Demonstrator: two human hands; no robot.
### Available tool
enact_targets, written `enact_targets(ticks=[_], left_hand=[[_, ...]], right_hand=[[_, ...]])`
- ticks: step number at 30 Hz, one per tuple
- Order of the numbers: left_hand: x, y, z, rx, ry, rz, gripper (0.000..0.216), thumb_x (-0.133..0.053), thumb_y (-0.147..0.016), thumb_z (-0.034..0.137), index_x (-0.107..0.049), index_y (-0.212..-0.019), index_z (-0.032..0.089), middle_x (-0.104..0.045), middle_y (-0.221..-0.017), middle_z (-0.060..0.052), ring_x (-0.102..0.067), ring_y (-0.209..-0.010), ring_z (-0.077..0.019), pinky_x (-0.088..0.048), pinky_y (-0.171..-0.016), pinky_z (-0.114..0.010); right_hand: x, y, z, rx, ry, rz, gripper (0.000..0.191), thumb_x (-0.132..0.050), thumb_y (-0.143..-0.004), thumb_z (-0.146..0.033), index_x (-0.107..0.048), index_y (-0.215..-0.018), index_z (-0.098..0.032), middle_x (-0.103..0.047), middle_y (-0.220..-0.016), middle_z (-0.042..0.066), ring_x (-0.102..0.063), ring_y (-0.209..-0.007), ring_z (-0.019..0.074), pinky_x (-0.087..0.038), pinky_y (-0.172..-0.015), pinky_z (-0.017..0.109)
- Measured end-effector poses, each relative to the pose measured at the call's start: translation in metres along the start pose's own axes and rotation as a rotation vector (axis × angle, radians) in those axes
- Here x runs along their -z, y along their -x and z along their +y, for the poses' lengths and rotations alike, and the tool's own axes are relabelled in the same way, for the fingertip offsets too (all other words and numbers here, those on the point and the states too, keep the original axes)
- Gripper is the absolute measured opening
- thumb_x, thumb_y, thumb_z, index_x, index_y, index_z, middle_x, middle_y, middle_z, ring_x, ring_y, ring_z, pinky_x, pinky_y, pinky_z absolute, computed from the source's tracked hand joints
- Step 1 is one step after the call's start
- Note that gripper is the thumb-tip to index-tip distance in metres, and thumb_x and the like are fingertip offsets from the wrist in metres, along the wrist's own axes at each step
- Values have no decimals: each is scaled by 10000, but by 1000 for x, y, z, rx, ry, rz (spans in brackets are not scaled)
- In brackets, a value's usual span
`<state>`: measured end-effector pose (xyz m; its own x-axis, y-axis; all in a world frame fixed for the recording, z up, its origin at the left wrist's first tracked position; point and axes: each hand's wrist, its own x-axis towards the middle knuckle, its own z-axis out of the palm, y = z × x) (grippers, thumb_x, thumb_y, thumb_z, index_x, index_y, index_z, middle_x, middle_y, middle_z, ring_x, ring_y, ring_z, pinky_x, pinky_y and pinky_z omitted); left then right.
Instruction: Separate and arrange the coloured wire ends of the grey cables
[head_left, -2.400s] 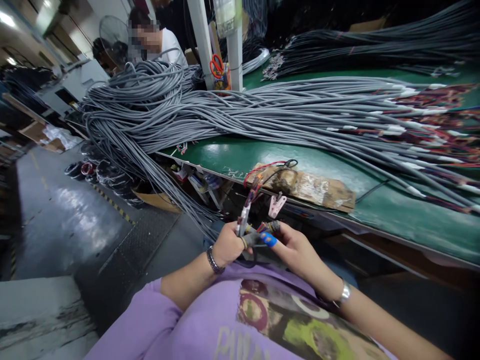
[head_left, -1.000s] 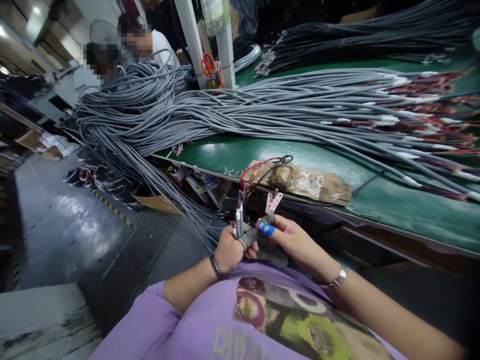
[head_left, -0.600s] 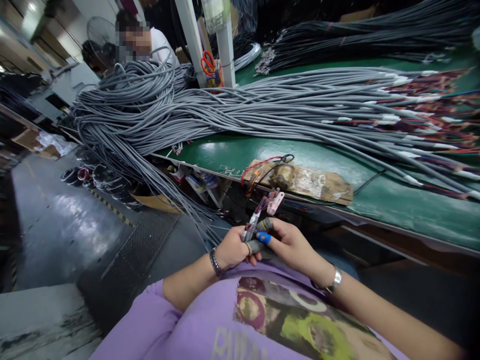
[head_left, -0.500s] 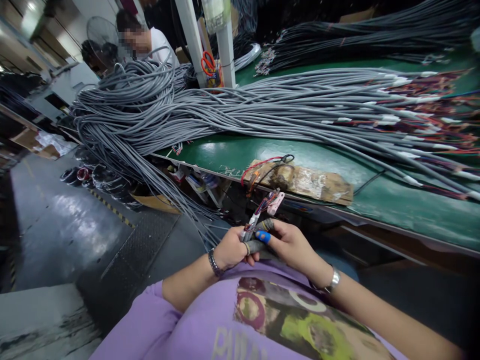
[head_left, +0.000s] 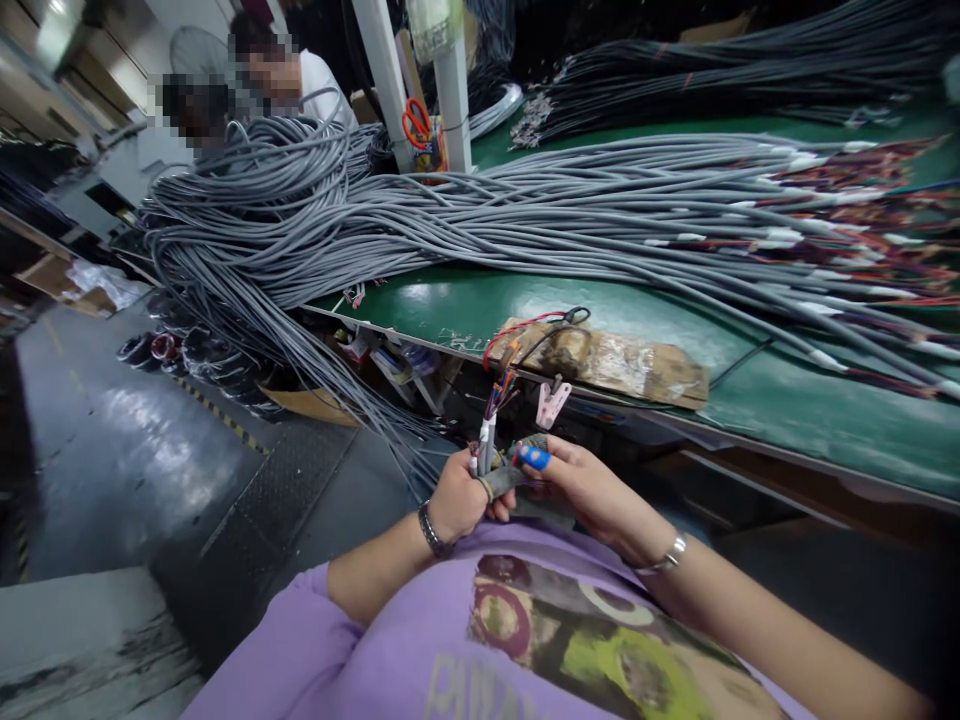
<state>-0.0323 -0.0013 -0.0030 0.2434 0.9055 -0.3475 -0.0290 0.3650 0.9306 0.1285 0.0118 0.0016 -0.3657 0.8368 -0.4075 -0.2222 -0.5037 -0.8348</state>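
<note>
My left hand is closed around several grey cables. Their white-wrapped ends stand up from the fist, and thin coloured wires fan out above. Close beside it, my right hand pinches thin coloured wires between a blue-taped thumb and a grey-covered index finger; the fingertips partly hide them. Grey coverings also wrap a left finger. Just beyond the hands, a pink clip hangs at the bench edge, below a worn wooden board with red and dark leads on it.
Long grey cables lie across the green bench, some drooping over its front edge. Black cables lie farther back. Orange-handled scissors hang at a white post. Two people are behind the cable heap. A cardboard flap lies below.
The wire ends in my left hand now stand more upright and left of the pink clip. My right hand has shifted slightly right, with coloured wires at its fingertips. A second person's head appears behind.
</note>
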Motion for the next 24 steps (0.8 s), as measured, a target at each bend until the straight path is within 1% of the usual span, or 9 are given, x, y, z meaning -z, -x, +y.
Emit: enact_targets(ticks=[2,4,8,11,17,21,24], left_hand=[[-1,1,0,12,-13,-6,425,-724,-695,509,-550,-586,137,-559,-485,11,-499,-364,-74,-358,-376,-180],[-1,2,-1,7,-13,8,417,-726,-692,509,-548,-608,142,-566,-494,15,-502,-369,-73,-359,-382,-177],[0,2,-2,-24,-11,83,445,-695,-710,546,-547,-594,142,-562,-492,11,-492,-371,-68,-355,-387,-176],[1,1,-3,-24,-7,127,466,-682,-712,569,-555,-581,140,-561,-491,8,-486,-369,-67,-365,-391,-179],[-2,-2,-3,-45,55,172,461,-701,-691,559,-560,-563,138,-555,-473,6,-486,-361,-73,-345,-367,-182],[-5,-4,5,-57,102,169,479,-730,-651,565,-537,-542,140,-540,-456,13,-453,-330,-64,-327,-345,-187],[-1,-6,14,-56,122,111,479,-757,-613,563,-542,-563,139,-535,-447,17,-425,-313,-56,-299,-326,-184]], right_hand=[[-1,-2,1,25,48,-9,414,-771,-638,-543,-593,-730,-181,-579,-566,-16,-478,-524,113,-355,-526,257],[0,-4,3,52,64,-4,401,-780,-632,-528,-603,-723,-179,-589,-576,-14,-458,-521,107,-343,-525,255],[2,-4,5,80,65,31,380,-801,-609,-499,-620,-699,-177,-568,-592,-21,-428,-527,99,-346,-527,254],[0,-3,5,77,48,41,378,-801,-600,-498,-618,-676,-176,-545,-571,-26,-419,-518,97,-338,-518,254],[-2,-2,3,40,19,81,361,-798,-594,-466,-592,-634,-172,-499,-514,-39,-407,-499,94,-325,-515,253],[5,1,-1,34,-41,56,340,-800,-598,-441,-589,-634,-176,-512,-534,-30,-427,-514,100,-374,-532,260],[18,1,-2,58,-157,75,344,-772,-643,-480,-599,-690,-185,-543,-598,-16,-463,-530,111,-437,-557,283]])
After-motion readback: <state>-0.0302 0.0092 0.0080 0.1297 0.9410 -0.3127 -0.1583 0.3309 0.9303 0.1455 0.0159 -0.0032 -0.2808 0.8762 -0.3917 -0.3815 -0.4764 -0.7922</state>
